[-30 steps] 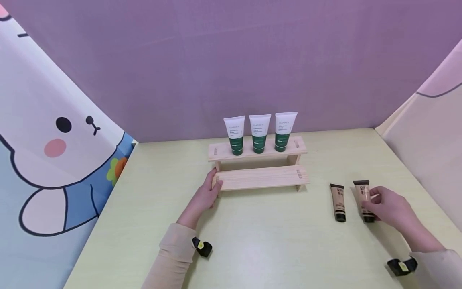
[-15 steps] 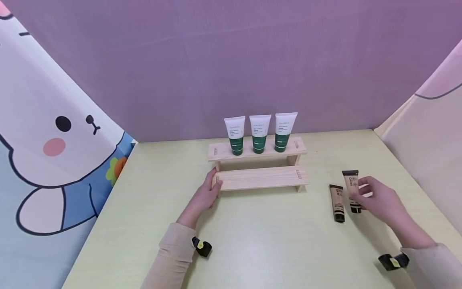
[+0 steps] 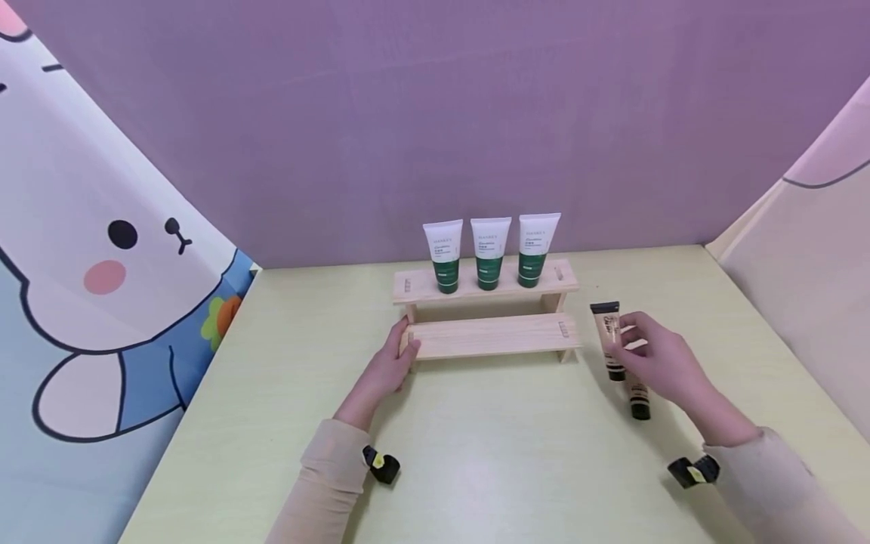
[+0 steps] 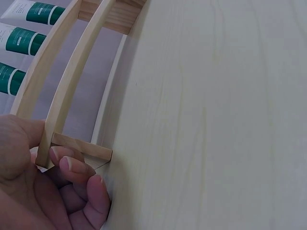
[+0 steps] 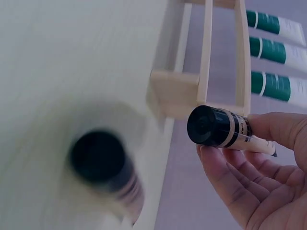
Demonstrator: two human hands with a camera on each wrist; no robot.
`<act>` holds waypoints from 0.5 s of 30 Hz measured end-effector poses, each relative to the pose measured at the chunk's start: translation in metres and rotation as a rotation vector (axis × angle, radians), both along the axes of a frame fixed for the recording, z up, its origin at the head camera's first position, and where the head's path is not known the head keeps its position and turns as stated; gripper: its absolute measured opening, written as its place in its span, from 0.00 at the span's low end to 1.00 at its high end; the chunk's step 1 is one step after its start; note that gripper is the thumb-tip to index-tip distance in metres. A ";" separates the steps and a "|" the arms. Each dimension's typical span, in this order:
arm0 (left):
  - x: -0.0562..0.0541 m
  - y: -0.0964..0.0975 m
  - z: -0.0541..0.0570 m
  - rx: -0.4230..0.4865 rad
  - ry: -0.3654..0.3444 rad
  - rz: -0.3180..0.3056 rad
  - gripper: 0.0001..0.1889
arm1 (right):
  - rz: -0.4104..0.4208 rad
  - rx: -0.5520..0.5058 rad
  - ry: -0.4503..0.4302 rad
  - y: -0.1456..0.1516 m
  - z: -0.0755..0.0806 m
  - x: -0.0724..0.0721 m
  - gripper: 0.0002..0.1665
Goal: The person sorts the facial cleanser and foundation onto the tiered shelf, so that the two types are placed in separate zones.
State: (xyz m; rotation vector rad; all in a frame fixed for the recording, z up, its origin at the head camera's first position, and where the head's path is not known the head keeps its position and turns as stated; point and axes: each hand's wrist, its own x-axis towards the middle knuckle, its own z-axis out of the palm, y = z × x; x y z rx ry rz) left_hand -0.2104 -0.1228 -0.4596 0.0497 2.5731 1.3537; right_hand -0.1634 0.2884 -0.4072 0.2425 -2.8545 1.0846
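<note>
My left hand (image 3: 389, 361) grips the left end of the lower step of a two-tier wooden rack (image 3: 492, 337), thumb on top and fingers beneath, as the left wrist view shows. Between thumb and fingers, my right hand (image 3: 658, 357) pinches a beige tube with a black cap (image 3: 607, 336), cap down, off the table to the right of the rack. Below it lies a second beige tube (image 3: 639, 397), partly hidden by the held tube and the hand. Three white-and-green tubes (image 3: 488, 253) stand cap down in a row on the upper step.
The rack stands on a pale wooden table (image 3: 503, 468) near a purple backdrop (image 3: 435, 128). Cartoon-printed cloth (image 3: 129, 325) hangs along the left side, and a pale cloth (image 3: 809, 287) borders the right.
My right hand has lifted the beige tube from the table and carried it left, over the second beige tube towards the rack. The left hand stays in place on the rack.
</note>
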 end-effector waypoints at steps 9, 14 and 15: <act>0.001 -0.001 0.000 0.008 -0.012 0.005 0.30 | 0.090 -0.040 0.037 -0.037 0.005 -0.012 0.23; 0.001 0.000 0.000 0.014 -0.012 0.003 0.30 | 0.135 -0.095 0.058 -0.056 0.006 -0.019 0.22; 0.001 0.000 0.000 0.014 -0.013 0.003 0.30 | 0.141 -0.102 0.055 -0.059 0.006 -0.021 0.21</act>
